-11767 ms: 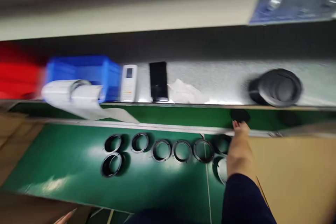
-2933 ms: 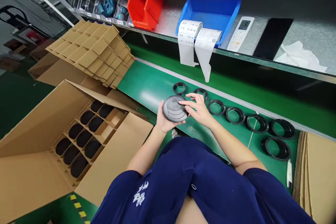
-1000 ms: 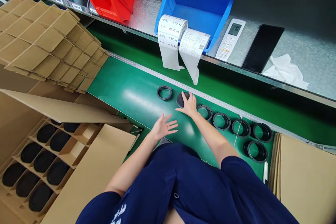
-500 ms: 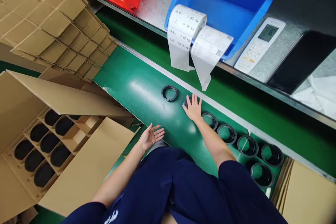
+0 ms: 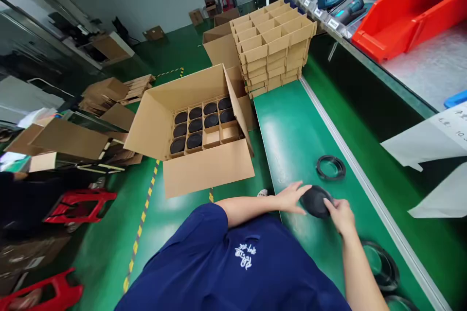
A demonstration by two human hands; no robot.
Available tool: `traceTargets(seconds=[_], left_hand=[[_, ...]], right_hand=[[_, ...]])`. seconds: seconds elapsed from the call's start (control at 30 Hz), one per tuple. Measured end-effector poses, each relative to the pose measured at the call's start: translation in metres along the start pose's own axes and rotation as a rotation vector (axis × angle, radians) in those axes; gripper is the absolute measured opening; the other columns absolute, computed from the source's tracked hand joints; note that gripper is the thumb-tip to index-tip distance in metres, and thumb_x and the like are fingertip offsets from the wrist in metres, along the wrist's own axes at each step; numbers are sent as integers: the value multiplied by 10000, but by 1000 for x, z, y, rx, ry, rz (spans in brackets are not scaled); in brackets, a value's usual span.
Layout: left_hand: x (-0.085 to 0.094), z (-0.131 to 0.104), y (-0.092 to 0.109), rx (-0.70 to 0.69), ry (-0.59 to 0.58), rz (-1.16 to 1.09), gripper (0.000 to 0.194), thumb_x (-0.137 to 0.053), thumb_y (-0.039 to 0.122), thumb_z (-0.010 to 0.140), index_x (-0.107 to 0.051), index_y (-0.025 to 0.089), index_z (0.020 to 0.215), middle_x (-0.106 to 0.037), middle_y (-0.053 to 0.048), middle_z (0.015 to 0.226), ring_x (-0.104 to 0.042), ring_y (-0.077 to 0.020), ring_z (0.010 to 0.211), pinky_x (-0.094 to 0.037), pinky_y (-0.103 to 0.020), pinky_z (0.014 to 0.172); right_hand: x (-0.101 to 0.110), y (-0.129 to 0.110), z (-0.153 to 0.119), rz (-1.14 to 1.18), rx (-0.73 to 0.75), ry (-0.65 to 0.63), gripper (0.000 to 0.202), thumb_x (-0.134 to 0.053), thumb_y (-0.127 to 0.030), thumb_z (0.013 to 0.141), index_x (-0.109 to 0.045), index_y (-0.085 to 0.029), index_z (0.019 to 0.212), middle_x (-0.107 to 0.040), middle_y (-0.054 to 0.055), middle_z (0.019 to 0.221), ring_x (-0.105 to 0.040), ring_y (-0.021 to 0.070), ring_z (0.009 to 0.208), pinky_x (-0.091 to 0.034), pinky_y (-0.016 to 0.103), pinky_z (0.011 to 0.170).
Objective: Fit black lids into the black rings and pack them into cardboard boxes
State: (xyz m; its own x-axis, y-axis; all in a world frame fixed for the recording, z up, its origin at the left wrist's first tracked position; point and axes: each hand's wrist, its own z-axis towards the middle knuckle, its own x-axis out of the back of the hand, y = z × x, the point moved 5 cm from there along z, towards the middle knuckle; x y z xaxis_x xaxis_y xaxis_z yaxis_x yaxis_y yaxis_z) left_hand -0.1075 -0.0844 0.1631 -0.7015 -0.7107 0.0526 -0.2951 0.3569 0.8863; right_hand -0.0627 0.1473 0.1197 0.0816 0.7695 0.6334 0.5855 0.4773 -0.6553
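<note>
A round black part (image 5: 315,201) is between my hands over the green bench. My right hand (image 5: 340,214) pinches its right edge between thumb and fingers. At its left edge is my left hand (image 5: 294,197), fingers spread and apart; whether it touches the part is unclear. A black ring (image 5: 330,167) lies on the bench (image 5: 288,141) just beyond. More black rings (image 5: 381,265) stand at the lower right, partly beside my right forearm. To the left, an open carton (image 5: 207,169) holds several black round parts (image 5: 195,125) in cardboard cells, and some front-right cells show bare cardboard.
Stacked cardboard dividers (image 5: 273,48) sit at the bench's far end. A shelf with a red bin (image 5: 408,14) and hanging white labels (image 5: 434,138) overhangs the right side. Red stools (image 5: 82,204) and part of another person are at far left.
The view has swung left towards the carton. My right hand, flat on a black part before, now pinches one. My left hand has come up beside that part.
</note>
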Motion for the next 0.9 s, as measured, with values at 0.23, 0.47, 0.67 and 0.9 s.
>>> traceTargets(seconds=[0.23,0.47,0.67,0.9], left_hand=[[67,-60,2,-244,-78,615,1077,-912,478,593,-491,338,1574,-161,-138,1740,-86,-545,1562,-159,-773,1186],[254,-143,-38,-181,687,307,842,-820,333,659,-618,287,1475,-355,-139,1621,-255,-460,1528,-138,-531,1312],[444,-153,-74,263,1174,315,987,-865,301,683,-441,264,1574,-118,-134,1725,-72,-436,1585,-135,-587,1292],[470,-141,-95,307,1065,178,757,-858,283,789,-543,139,1462,-209,-223,1700,-76,-454,1584,-62,-629,1277]], right_hand=[[-111,-117,-47,358,153,-386,427,-750,-582,618,-502,-247,709,-708,61,817,-668,262,782,-534,367,680],[-180,-182,-55,442,52,-562,645,-812,-732,584,-700,-205,939,-718,149,1247,-681,332,1177,-583,427,902],[-182,-162,-47,349,-81,-584,625,-799,-763,555,-723,-207,830,-764,111,950,-742,323,980,-593,448,891],[-157,-123,-41,195,-112,-407,529,-667,-772,594,-709,-284,793,-762,94,865,-754,387,946,-586,546,902]])
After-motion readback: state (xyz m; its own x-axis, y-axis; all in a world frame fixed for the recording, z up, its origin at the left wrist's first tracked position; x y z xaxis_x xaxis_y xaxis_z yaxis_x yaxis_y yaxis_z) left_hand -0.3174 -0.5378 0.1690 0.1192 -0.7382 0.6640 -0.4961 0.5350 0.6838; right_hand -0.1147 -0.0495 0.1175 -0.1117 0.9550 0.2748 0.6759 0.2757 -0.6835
